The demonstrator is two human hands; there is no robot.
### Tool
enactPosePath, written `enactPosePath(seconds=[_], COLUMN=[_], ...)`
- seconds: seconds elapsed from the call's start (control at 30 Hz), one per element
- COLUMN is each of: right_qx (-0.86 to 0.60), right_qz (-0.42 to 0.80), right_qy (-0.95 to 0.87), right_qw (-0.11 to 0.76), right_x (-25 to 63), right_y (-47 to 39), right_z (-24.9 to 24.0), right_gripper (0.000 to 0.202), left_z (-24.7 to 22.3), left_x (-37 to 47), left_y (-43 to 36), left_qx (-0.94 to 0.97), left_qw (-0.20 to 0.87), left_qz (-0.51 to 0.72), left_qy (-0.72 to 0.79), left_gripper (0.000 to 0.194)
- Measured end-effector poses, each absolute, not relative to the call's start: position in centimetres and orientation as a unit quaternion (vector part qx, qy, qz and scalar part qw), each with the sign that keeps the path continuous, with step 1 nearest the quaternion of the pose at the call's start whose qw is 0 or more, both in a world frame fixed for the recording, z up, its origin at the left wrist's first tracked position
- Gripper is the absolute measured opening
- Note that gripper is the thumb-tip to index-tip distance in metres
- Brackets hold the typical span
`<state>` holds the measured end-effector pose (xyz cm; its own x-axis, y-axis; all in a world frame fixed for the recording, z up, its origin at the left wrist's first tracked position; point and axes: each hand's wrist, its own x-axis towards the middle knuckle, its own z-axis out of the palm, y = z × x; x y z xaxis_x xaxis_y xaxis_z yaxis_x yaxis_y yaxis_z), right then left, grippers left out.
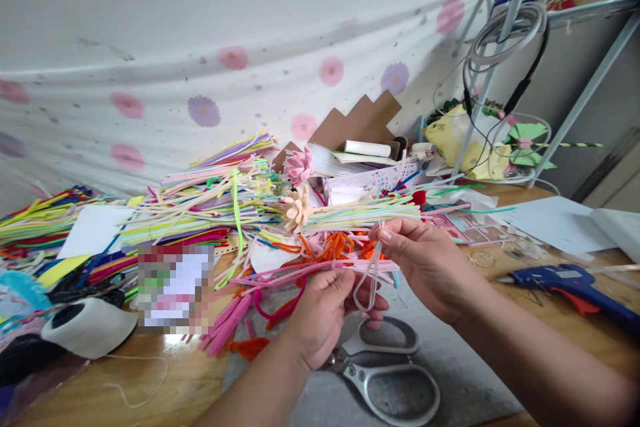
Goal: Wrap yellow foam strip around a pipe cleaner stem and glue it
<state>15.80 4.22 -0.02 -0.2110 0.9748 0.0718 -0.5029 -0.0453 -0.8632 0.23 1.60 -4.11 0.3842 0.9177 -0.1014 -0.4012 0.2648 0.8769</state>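
Observation:
In front of me, my right hand pinches the upper end of a loop of thin white cord between thumb and fingertips. The loop hangs down to my left hand, whose thumb and curled fingers close on its lower part. Just behind both hands lie pink pipe cleaners and a clump of orange ones; some run partly behind my left hand. Below my hands, scissors with grey handles rest on a grey mat, their blades hidden by my left wrist.
Heaps of colored pipe cleaners fill the back left. A white thread cone lies at left. On the right are a blue glue gun and white paper. Pink and cream flowers stand behind my hands.

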Motion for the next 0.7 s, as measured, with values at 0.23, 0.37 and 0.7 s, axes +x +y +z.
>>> enactPosePath(seconds=[0.23,0.37,0.7], right_qx=[-0.3,-0.298,-0.29], right_qz=[0.632,0.609,0.656], right_qy=[-0.412,-0.414,-0.43], right_qw=[0.584,0.607,0.548], right_x=[16.2,16.3,15.6], right_y=[4.9,5.0,2.6], right_z=[-0.1,0.2,1.7], right_gripper=[0.019,0.021,0.024], left_z=[-4.2,-4.9,-2.5], left_x=[0.3,0.3,-1.5], left_y=[1.9,2.1,2.4], left_qx=[0.416,0.434,0.556], left_qw=[0.711,0.695,0.638], left_qz=[0.447,0.439,0.446], left_qy=[0.35,0.368,0.291], left_gripper=[0.018,0.022,0.037])
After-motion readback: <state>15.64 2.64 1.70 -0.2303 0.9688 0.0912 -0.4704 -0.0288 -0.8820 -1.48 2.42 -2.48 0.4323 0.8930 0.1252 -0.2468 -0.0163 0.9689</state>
